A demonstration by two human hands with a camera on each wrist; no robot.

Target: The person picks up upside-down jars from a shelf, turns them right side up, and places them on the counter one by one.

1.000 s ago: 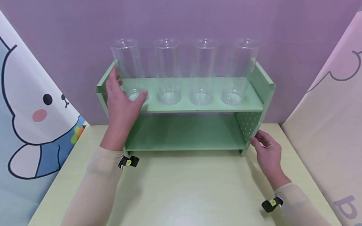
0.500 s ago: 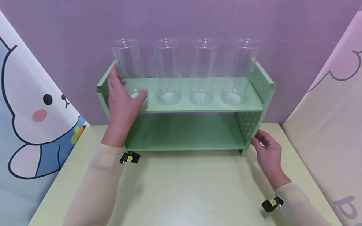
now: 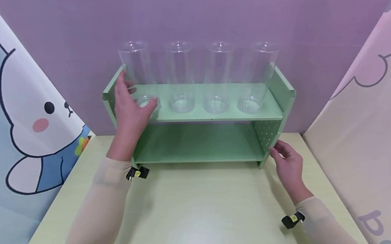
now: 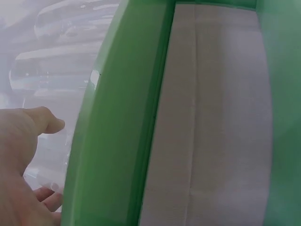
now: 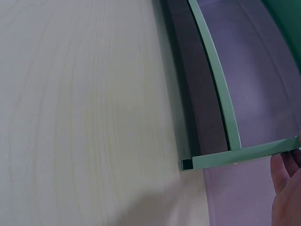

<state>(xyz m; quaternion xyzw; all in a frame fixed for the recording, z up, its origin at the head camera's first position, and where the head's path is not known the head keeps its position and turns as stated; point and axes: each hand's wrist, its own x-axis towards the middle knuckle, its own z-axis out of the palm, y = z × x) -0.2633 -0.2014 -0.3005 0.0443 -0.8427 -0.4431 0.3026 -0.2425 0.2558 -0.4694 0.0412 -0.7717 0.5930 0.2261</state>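
A green two-tier shelf [image 3: 217,115] stands at the back of the table, with several tall clear cups in a row on its top board. My left hand [image 3: 132,105] grips the base of the leftmost cup [image 3: 135,66], thumb on its left side and fingers curled round its right. In the left wrist view the hand [image 4: 19,155] lies beside the shelf's green edge [image 4: 113,141], with the clear cup [image 4: 51,80] behind it. My right hand [image 3: 286,161] rests with relaxed fingers against the lower end of the shelf's right side panel; its fingertips [image 5: 287,188] show by the shelf's foot [image 5: 211,75].
The shelf's lower board [image 3: 197,142] holds nothing. A pale wooden table [image 3: 199,218] stretches in front of the shelf. A purple backdrop stands behind, with cartoon-print cloth walls at the left [image 3: 21,111] and right [image 3: 376,137] edges.
Hardly anything differs; the left hand keeps its grip on the leftmost cup and the right hand stays by the side panel. The view has shifted slightly.
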